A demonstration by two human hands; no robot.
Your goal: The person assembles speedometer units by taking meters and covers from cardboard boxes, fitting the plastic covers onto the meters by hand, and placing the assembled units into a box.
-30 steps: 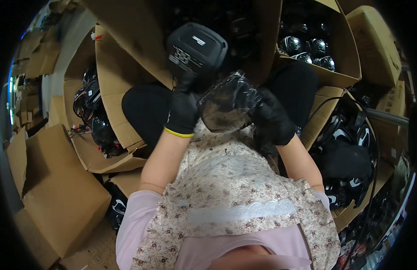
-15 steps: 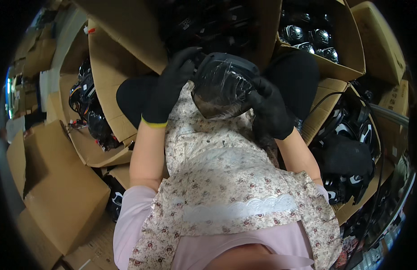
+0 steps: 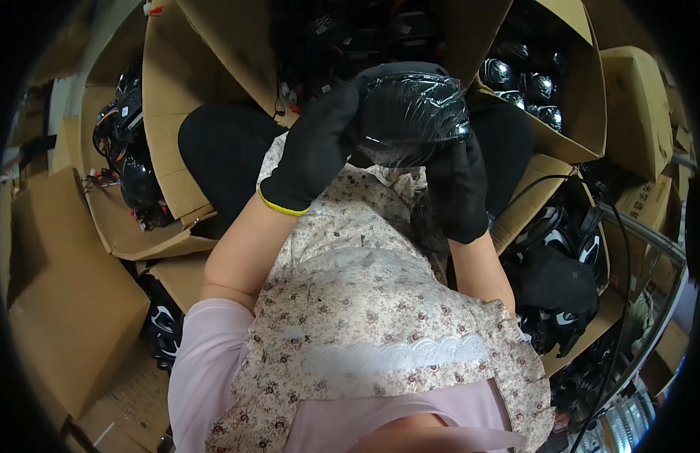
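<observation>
Both my gloved hands hold a dark, rounded, shell-like part (image 3: 412,112) in clear, wrinkled plastic film, raised above my lap. Light glints off the film, and the exact kind of part cannot be made out. My left hand (image 3: 316,147), in a black glove with a yellow cuff edge, is closed on the part's left side. On the lower right side, my right hand (image 3: 457,185), also in a black glove, grips it from below. Some fingers of both hands are hidden behind the part.
Ahead, a deep carton holds dark items (image 3: 357,38). Film-wrapped shiny black pieces (image 3: 542,87) fill a box at the far right. Black-and-white parts and a dark cloth (image 3: 557,279) lie in a right-hand box. Wired parts (image 3: 127,143) sit in a left carton; a cardboard box (image 3: 78,294) stands nearer.
The wrapped part has turned and risen slightly to the right, its curved face now more toward me. My left hand has moved right along its side; my right hand has shifted beneath it.
</observation>
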